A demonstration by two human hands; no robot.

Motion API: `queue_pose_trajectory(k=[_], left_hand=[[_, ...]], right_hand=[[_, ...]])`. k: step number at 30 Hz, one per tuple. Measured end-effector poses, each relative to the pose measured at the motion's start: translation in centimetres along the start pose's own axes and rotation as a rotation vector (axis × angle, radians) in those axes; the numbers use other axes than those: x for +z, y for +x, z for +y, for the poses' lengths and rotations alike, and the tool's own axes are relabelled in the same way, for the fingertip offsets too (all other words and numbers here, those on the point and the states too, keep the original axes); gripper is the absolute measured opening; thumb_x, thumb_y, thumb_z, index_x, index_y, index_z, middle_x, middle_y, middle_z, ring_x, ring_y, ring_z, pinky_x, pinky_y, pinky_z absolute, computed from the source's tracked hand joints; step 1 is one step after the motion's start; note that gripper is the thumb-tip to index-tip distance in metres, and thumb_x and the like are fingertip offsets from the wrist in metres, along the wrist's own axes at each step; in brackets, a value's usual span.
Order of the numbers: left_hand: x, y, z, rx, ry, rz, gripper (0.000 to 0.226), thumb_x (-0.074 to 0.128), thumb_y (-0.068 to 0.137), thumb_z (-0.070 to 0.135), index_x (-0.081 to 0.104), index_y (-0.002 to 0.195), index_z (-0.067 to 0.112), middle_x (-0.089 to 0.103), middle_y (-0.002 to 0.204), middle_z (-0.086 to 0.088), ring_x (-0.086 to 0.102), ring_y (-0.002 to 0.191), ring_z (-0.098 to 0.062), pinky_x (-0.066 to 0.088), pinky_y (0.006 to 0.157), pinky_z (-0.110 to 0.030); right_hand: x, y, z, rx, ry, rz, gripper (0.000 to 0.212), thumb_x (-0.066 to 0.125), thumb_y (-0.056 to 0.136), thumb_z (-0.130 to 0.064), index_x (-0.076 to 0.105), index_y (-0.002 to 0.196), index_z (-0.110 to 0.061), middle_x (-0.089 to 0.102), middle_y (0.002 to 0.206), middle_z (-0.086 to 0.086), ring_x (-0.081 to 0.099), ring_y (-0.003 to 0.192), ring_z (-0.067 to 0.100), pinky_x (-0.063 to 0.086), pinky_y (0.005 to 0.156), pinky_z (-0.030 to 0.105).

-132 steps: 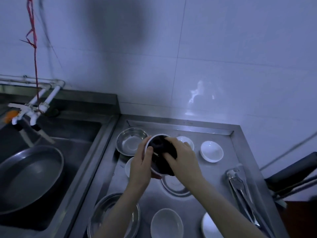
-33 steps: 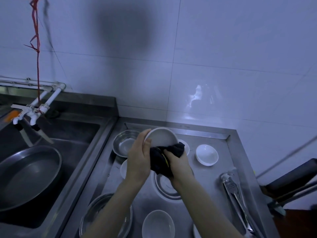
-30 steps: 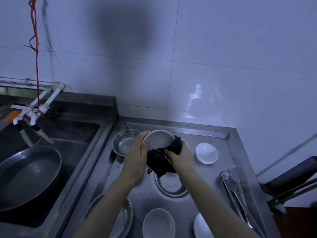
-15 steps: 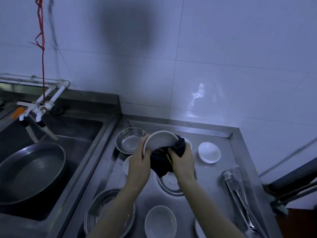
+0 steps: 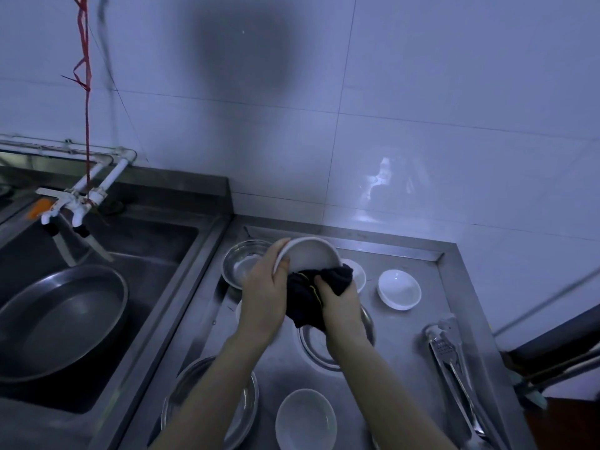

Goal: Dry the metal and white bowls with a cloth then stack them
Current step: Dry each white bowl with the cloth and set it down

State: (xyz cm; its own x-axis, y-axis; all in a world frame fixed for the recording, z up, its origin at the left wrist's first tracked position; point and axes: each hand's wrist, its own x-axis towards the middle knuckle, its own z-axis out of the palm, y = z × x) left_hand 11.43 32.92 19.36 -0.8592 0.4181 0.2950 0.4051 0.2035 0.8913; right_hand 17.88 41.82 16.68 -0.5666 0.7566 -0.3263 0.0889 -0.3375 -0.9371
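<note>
My left hand (image 5: pixel 264 293) grips a white bowl (image 5: pixel 310 254) by its rim and holds it tilted above the steel counter (image 5: pixel 406 362). A dark cloth (image 5: pixel 316 293) is bunched in my right hand (image 5: pixel 339 303) and pressed against the bowl's lower side. On the counter lie other white bowls, one at the back right (image 5: pixel 399 289) and one near the front (image 5: pixel 305 418). Metal bowls sit at the back left (image 5: pixel 242 264), under my right wrist (image 5: pixel 313 341) and at the front left (image 5: pixel 177 401). Another white bowl (image 5: pixel 358 274) is partly hidden behind the cloth.
A deep sink (image 5: pixel 97 287) on the left holds a large metal pan (image 5: pixel 58 323) under white taps (image 5: pixel 69 206). Metal tongs (image 5: pixel 454 362) lie along the counter's right edge. A tiled wall stands behind, and a red string (image 5: pixel 86 92) hangs at the left.
The bowl has been turned from facing me with the cloth inside it to tilted away, and the cloth now rubs its lower outside. Both hands stay at about the same spot.
</note>
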Motion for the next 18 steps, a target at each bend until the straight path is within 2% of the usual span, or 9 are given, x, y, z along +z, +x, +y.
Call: queue_pose_trajectory(k=[3,6,8,9,11,12,13,15,18], left_hand=[[-1.5,0.7,-0.8,0.024,0.079,-0.251,0.027,0.045,0.104,0.015,0.057,0.115,0.036,0.058,0.099,0.024,0.050,0.092,0.027,0.036,0.076,0.003],[-2.0,2.2,-2.2,0.028,0.277,-0.496,0.028,0.049,0.102,0.026,0.062,0.126,0.035,0.068,0.113,0.011,0.059,0.102,0.005,0.038,0.082,-0.004],[-1.7,2.0,-2.5,-0.014,0.262,-0.445,0.032,0.053,0.101,0.024,0.059,0.131,0.032,0.065,0.118,0.013,0.057,0.104,0.000,0.037,0.081,0.000],[-1.6,1.4,-2.5,-0.050,0.187,-0.355,0.036,0.055,0.099,0.021,0.056,0.133,0.033,0.063,0.116,0.015,0.058,0.099,0.001,0.040,0.081,-0.001],[-0.7,-0.4,-2.4,-0.176,-0.028,-0.183,0.040,0.056,0.098,0.018,0.050,0.131,0.038,0.063,0.112,0.014,0.063,0.092,0.001,0.055,0.078,-0.014],[-0.1,-1.2,-2.4,-0.236,-0.127,-0.136,0.036,0.052,0.100,0.019,0.049,0.130,0.040,0.063,0.110,0.012,0.065,0.093,-0.002,0.058,0.075,-0.021],[0.5,-1.8,-2.6,-0.264,-0.175,-0.098,0.034,0.047,0.103,0.018,0.047,0.129,0.040,0.062,0.110,0.012,0.064,0.095,-0.003,0.057,0.075,-0.019],[1.1,-2.4,-3.0,-0.243,-0.092,-0.080,0.038,0.040,0.104,0.013,0.043,0.130,0.041,0.061,0.110,0.010,0.061,0.097,0.000,0.050,0.074,-0.008],[0.1,-1.5,-3.1,-0.084,0.052,-0.208,0.038,0.040,0.105,0.014,0.045,0.131,0.041,0.063,0.110,0.005,0.061,0.095,0.001,0.047,0.075,-0.008]], right_hand=[[-2.1,1.0,-0.9,-0.301,-0.420,-0.088,0.027,0.066,0.086,-0.017,0.051,0.107,-0.024,0.063,0.096,-0.004,0.060,0.094,0.019,0.050,0.086,0.038],[-2.8,1.8,-2.1,-0.617,-0.819,-0.303,0.030,0.062,0.089,-0.016,0.054,0.117,-0.021,0.057,0.099,-0.011,0.057,0.093,0.014,0.043,0.080,0.027],[-2.6,2.0,-2.2,-0.689,-0.860,-0.257,0.026,0.062,0.089,-0.017,0.056,0.113,-0.023,0.056,0.092,-0.017,0.054,0.084,0.008,0.039,0.073,0.021],[-2.5,1.9,-2.1,-0.665,-0.785,-0.178,0.024,0.062,0.088,-0.015,0.056,0.110,-0.024,0.056,0.088,-0.019,0.052,0.078,0.003,0.038,0.069,0.016],[-2.3,1.4,-1.7,-0.493,-0.520,-0.012,0.021,0.063,0.088,-0.014,0.053,0.103,-0.025,0.057,0.084,-0.018,0.052,0.077,0.000,0.039,0.067,0.010],[-2.1,1.1,-1.4,-0.373,-0.383,0.035,0.021,0.064,0.089,-0.015,0.051,0.102,-0.025,0.058,0.086,-0.017,0.055,0.081,0.004,0.041,0.069,0.012],[-1.9,0.8,-0.9,-0.279,-0.295,0.055,0.022,0.064,0.088,-0.016,0.051,0.103,-0.026,0.060,0.088,-0.015,0.058,0.085,0.007,0.044,0.072,0.018],[-1.9,0.4,0.0,-0.205,-0.280,0.041,0.023,0.065,0.088,-0.017,0.052,0.106,-0.026,0.063,0.091,-0.011,0.061,0.090,0.011,0.045,0.073,0.023],[-2.5,0.8,-0.8,-0.347,-0.476,-0.049,0.028,0.062,0.089,-0.014,0.053,0.113,-0.025,0.061,0.093,-0.012,0.060,0.094,0.016,0.047,0.078,0.027]])
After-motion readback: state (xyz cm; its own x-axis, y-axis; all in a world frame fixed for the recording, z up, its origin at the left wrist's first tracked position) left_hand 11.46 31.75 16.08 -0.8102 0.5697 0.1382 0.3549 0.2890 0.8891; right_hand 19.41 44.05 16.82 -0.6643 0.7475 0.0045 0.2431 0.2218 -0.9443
